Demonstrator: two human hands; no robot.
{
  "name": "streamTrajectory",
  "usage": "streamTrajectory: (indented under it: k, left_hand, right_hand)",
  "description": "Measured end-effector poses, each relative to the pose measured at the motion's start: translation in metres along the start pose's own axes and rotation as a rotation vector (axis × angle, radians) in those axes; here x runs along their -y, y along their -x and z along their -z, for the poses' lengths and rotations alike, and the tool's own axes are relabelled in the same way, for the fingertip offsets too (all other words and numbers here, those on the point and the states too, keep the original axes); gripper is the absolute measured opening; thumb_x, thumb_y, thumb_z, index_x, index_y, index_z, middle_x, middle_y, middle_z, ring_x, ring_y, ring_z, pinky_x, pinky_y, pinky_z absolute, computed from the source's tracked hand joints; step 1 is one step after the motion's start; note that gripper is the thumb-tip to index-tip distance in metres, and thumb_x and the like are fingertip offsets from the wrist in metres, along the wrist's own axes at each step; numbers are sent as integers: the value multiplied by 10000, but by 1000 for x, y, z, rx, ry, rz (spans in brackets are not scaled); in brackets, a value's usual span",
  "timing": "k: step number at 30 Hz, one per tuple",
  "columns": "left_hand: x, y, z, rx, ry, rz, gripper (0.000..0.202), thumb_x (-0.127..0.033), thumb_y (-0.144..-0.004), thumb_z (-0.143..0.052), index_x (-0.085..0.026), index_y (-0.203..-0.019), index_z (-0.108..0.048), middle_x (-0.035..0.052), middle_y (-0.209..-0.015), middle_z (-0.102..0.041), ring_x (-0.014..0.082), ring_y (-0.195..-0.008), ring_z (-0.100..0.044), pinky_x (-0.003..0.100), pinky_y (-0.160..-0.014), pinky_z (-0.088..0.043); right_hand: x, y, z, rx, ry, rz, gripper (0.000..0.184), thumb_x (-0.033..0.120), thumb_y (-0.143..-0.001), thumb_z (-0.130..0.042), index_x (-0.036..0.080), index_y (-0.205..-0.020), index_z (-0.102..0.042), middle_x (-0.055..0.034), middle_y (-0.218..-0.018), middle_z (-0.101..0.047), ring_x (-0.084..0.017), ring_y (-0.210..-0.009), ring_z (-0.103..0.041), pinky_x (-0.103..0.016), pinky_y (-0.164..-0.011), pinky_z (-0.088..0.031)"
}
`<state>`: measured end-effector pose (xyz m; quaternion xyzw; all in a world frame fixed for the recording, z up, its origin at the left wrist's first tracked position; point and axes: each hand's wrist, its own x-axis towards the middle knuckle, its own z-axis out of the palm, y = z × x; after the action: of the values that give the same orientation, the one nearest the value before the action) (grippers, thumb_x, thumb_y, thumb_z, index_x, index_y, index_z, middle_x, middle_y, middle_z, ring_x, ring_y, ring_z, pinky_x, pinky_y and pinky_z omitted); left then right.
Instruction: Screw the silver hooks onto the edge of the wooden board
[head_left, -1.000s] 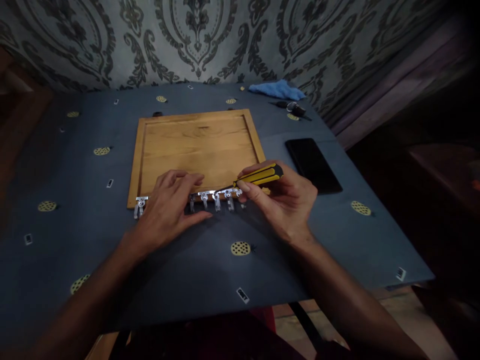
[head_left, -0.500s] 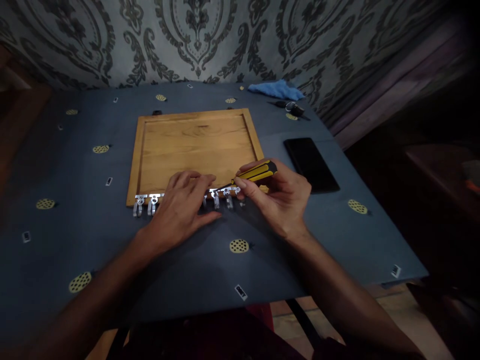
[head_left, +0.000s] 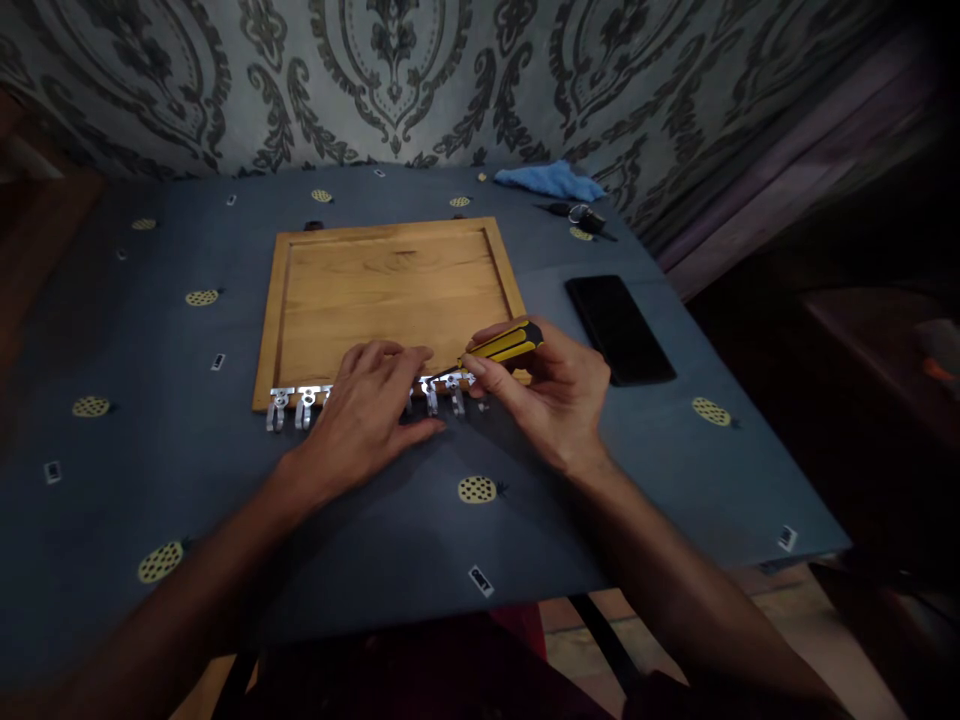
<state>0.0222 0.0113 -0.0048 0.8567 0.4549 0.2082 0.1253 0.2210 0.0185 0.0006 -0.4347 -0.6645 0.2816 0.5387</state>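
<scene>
A framed wooden board (head_left: 390,290) lies flat, with a silver metal hook rail (head_left: 306,394) along its near edge. My left hand (head_left: 367,400) rests over the middle of the rail, covering several hooks. Its fingers stretch onto the board while its thumb lies apart, near the board's front edge. In my right hand (head_left: 564,405) a screwdriver (head_left: 506,343) with a yellow and black handle is pinched at a low slant. The shaft points left and down to the rail, just right of my left fingers. Whether its tip sits in a screw is too small to tell.
The table wears a dark blue cloth (head_left: 600,520) printed with pineapples. To the board's right lies a black phone (head_left: 621,330). Farther back are a bunch of keys (head_left: 586,218) and a crumpled blue cloth (head_left: 551,180). A patterned curtain (head_left: 394,80) hangs behind the table.
My right hand and the screwdriver handle have shifted slightly left. The left hand, the board and the rail stay in place.
</scene>
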Motion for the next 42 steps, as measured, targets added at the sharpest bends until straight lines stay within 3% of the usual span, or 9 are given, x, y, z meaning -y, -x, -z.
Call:
streamTrajectory:
  k: [13, 18, 25, 32, 36, 40, 42]
  left_hand:
    - [-1, -4, -6, 48, 3, 25, 580, -378, -797, -833, -205, -1256, -523, 96, -1203, -696, 321, -1143, -592, 493, -995, -447]
    - [-1, -3, -5, 41, -8, 21, 582, -399, -810, -822, -199, -1266, -520, 107, -1219, -688, 322, -1150, -585, 494, -994, -454]
    - [-11, 5, 2, -113, -48, -34, 524, -382, -912, -705, -123, -1319, -501, 146, -1230, -675, 317, -1186, -571, 488, -1015, -467]
    - [-21, 24, 9, -251, -204, -291, 210, -265, -1032, -507, -158, -1181, -610, 80, -1104, -751, 241, -1070, -651, 443, -1017, -473]
    - [2, 38, 31, -298, -198, -155, 160, -276, -1017, -536, -223, -1139, -624, 52, -1044, -760, 232, -1016, -673, 451, -990, -499]
    - [48, 51, 61, -464, -32, 187, 170, -246, -948, -613, -252, -1117, -624, 36, -1040, -737, 239, -1019, -670, 431, -926, -529]
    - [74, 57, 68, -545, 96, 281, 157, -272, -920, -653, -259, -1075, -634, 20, -994, -731, 230, -1002, -684, 422, -944, -524]
  right_hand:
    - [-1, 0, -2, 9, 100, -16, 187, 376, -846, -773, 217, -849, -676, 29, -728, -626, -110, -585, -599, -264, -547, -520]
    - [-1, 1, -2, -8, 65, 3, 147, 320, -830, -794, 217, -851, -691, 32, -757, -658, -104, -579, -608, -267, -555, -518]
    - [-2, 0, -4, -134, -72, -56, 117, 321, -814, -811, 270, -871, -724, 24, -821, -718, -123, -575, -657, -279, -548, -565]
    - [7, -5, -8, -94, -102, -137, 135, 391, -828, -789, 265, -845, -744, 23, -674, -713, -145, -558, -696, -254, -504, -563]
    - [16, -3, -10, -86, -88, -134, 101, 361, -860, -758, 266, -895, -756, 12, -757, -727, -148, -598, -717, -263, -547, -593]
    - [27, -3, -15, -70, -55, -107, 63, 329, -882, -734, 275, -905, -758, -2, -862, -711, -142, -640, -719, -265, -554, -589]
    - [30, -5, -20, -50, -38, -104, 67, 328, -888, -728, 268, -899, -755, -6, -875, -708, -142, -652, -718, -270, -554, -587]
